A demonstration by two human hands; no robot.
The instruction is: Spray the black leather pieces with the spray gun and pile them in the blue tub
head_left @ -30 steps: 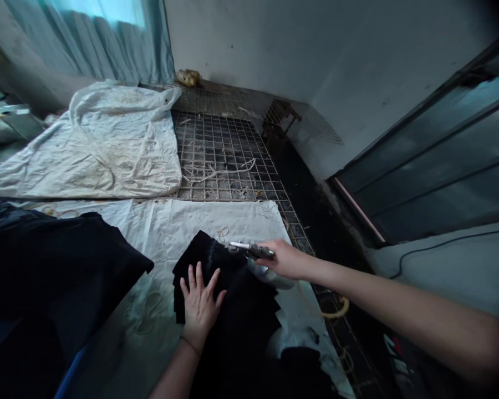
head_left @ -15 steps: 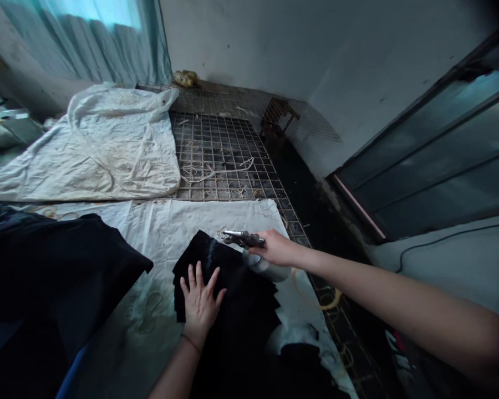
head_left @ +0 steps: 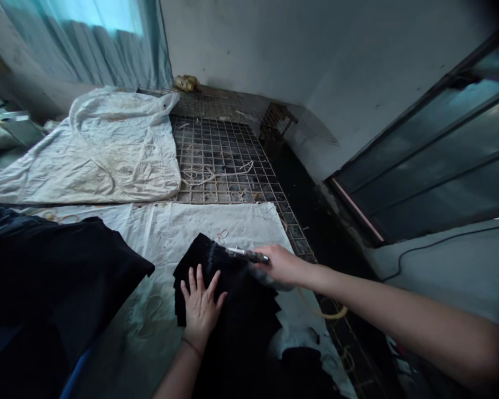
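My left hand (head_left: 200, 306) lies flat with fingers spread on a stack of black fabric pieces (head_left: 237, 302) fanned out on a white sheet (head_left: 178, 227). My right hand (head_left: 281, 266) grips a metal spray gun (head_left: 246, 255) whose nozzle points left over the far end of the black stack. A pale cup-like part of the gun sits under that hand, mostly hidden.
A large black cloth (head_left: 45, 277) covers the near left. A crumpled white sheet (head_left: 95, 149) lies at the back left beside a wire mesh surface (head_left: 224, 155) with loose string. Curtains (head_left: 87, 39) hang behind; a dark glass frame (head_left: 432, 144) stands at right.
My right hand with the spray gun has shifted slightly, rising and moving left, then dropping back lower over the black stack. My left hand has stayed in place.
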